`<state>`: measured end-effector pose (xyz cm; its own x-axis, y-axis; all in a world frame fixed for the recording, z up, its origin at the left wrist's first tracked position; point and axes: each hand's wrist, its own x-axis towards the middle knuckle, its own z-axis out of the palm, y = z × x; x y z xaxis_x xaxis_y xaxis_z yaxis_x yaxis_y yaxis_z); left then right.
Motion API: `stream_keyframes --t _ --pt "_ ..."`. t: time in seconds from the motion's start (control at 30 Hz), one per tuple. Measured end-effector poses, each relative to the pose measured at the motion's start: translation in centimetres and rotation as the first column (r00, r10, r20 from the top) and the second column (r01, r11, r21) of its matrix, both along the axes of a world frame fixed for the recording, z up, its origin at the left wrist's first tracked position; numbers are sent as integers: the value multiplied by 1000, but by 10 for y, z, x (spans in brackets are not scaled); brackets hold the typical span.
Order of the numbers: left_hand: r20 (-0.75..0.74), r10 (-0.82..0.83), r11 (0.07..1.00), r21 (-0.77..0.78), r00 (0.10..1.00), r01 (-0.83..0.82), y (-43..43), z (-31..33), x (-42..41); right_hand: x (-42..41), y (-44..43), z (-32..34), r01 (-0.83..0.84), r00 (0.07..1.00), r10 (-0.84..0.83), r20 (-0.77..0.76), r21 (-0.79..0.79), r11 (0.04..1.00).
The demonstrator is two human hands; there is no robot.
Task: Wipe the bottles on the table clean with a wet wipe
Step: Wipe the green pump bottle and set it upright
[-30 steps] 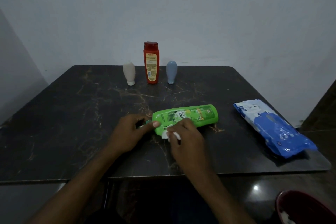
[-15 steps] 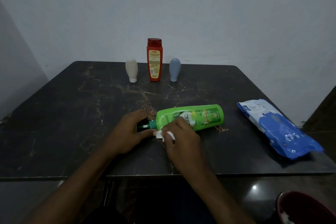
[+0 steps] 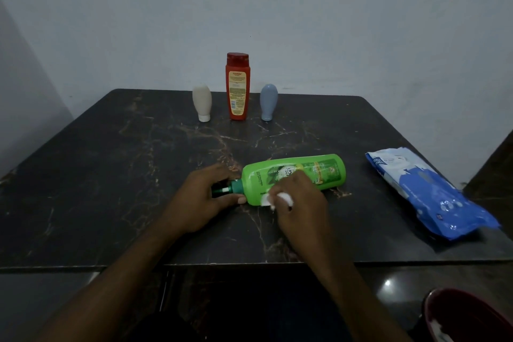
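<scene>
A green bottle (image 3: 313,172) lies on its side near the middle of the dark marble table (image 3: 111,175), its dark pump top pointing left. My left hand (image 3: 200,200) grips that pump top and neck. My right hand (image 3: 299,200) holds a crumpled white wet wipe (image 3: 268,199) pressed against the bottle's lower near side by the shoulder. At the back of the table stand a red bottle (image 3: 237,89), a cream bottle (image 3: 202,103) and a grey-blue bottle (image 3: 268,102), the last two resting on their caps.
A blue and white pack of wet wipes (image 3: 427,191) lies at the table's right side. A dark red bin (image 3: 466,316) sits on the floor at the lower right. A pale wall rises behind the table.
The green bottle has been turned about its long axis, so its label faces differently. My right hand with the wipe has slid along the bottle's near side. My left hand keeps its hold on the pump.
</scene>
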<state>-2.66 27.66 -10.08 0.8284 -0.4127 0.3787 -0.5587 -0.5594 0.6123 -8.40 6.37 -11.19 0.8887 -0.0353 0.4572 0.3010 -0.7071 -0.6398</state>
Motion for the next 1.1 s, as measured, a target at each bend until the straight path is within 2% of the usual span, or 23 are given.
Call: stream_keyframes --t 0.07,0.17,0.23,0.33,0.4,0.5,0.57,0.63,0.7,0.8,0.9,1.1 --pt "-10 -1 1000 15 1000 1 1 -1 1 1 -21 2 81 996 -76 -54 95 992" --pt "-17 0 999 47 1000 0 1 -2 1 1 -26 7 164 985 -152 -86 156 974" --pt "-8 -1 999 45 1000 2 0 -2 1 -3 -4 7 107 993 -100 -67 109 988" --pt "14 -15 999 37 1000 15 1 -4 2 -8 32 3 -47 999 48 19 -63 997" --pt "10 -19 999 37 1000 19 2 -5 2 -6 35 2 -50 998 53 37 -82 995" --pt "8 -28 999 36 1000 28 2 -3 2 1 7 0 33 999 -33 -14 -11 999" --pt "-4 -36 998 42 999 37 2 -3 3 6 -26 -1 114 993 -110 -43 96 989" --pt "-1 -39 998 47 999 39 3 -4 3 10 -63 2 199 980 -194 -44 200 959" --pt "0 -34 998 57 999 34 3 -5 4 11 -87 5 272 962 -251 -111 269 924" --pt "-8 -23 998 62 1000 24 3 -6 5 11 -91 3 313 949 -282 -139 328 891" --pt "-9 -16 998 61 1000 16 3 -6 3 8 -61 4 261 965 -243 -98 274 926" --pt "-27 -22 998 51 999 23 3 -2 1 -3 8 2 11 1000 -13 28 69 998"
